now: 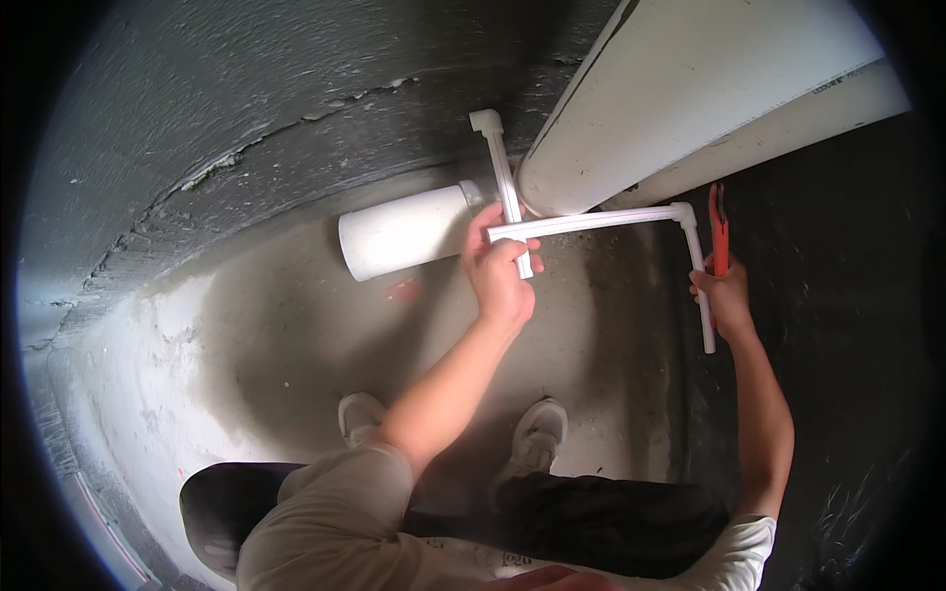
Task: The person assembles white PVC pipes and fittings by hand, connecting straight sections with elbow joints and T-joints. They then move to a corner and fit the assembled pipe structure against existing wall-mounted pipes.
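Note:
My left hand [501,281] is closed around two thin white plastic pipes where they cross. One is a straight pipe [501,163] with an elbow fitting [486,121] at its far end. The other is a bent pipe [591,222] that runs to the right, to an elbow [682,214], and from there a short leg [702,305] comes back toward me. My right hand [724,295] grips a red pipe cutter [720,241], its dark curved jaw pointing away from me. The fingers of that hand also touch the short leg of the bent pipe.
A thick white pipe [680,89] rises from the floor at the far right, with another pipe [778,133] beside it. Behind my left hand a short wide white pipe [404,234] lies near the dark wall [296,79]. My shoes [540,428] stand on the concrete floor [296,345].

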Action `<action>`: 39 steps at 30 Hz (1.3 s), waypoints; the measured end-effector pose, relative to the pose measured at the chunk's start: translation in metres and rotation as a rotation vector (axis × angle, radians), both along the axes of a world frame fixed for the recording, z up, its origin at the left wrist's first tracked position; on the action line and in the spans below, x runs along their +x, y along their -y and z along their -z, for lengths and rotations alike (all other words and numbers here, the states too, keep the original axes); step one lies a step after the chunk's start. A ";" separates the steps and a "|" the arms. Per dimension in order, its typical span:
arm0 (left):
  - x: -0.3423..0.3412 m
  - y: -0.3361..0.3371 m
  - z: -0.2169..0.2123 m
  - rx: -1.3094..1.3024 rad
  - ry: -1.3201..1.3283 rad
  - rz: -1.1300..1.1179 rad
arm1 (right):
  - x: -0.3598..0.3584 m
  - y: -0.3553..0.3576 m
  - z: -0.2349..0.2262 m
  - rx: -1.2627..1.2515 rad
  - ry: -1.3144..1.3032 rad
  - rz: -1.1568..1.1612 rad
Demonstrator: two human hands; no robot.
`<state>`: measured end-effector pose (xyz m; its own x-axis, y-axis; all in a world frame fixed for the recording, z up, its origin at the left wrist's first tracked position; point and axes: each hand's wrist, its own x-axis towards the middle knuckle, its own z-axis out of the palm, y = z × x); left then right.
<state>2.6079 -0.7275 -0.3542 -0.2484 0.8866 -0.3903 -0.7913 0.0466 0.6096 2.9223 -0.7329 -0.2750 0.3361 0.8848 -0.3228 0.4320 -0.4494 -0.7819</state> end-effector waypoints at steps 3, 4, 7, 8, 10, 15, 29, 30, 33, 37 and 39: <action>-0.001 0.001 0.008 -0.005 -0.041 -0.009 | 0.001 0.001 0.002 0.006 0.003 -0.023; -0.001 0.001 0.012 0.025 -0.028 -0.014 | 0.001 0.001 0.003 0.007 0.000 -0.024; 0.000 0.002 0.023 0.086 0.001 -0.026 | 0.006 0.002 0.007 0.004 0.004 -0.016; 0.002 0.003 0.025 0.089 0.007 -0.029 | 0.007 0.002 0.008 0.003 0.007 -0.011; 0.000 0.006 0.024 0.105 -0.007 0.005 | 0.006 0.002 0.009 -0.005 0.000 -0.006; -0.003 0.009 0.019 0.080 -0.051 0.033 | 0.003 0.000 0.008 -0.007 0.012 0.010; -0.003 0.003 0.022 0.046 0.158 -0.038 | 0.012 0.002 0.020 -0.024 0.048 0.036; -0.004 0.003 0.023 0.051 0.162 -0.022 | 0.008 0.002 0.019 -0.024 0.063 0.035; 0.001 0.003 0.022 0.037 0.228 -0.049 | 0.001 0.004 0.012 -0.032 0.094 0.036; 0.009 0.003 0.030 0.029 0.284 -0.083 | 0.004 0.004 0.010 -0.043 0.104 0.062; 0.011 0.003 0.037 0.037 0.283 -0.097 | 0.006 0.001 0.010 -0.046 0.119 0.067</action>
<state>2.6184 -0.7309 -0.3908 -0.2183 0.8789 -0.4241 -0.9298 -0.0553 0.3638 2.9284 -0.7342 -0.2849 0.4321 0.8445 -0.3164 0.4886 -0.5141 -0.7049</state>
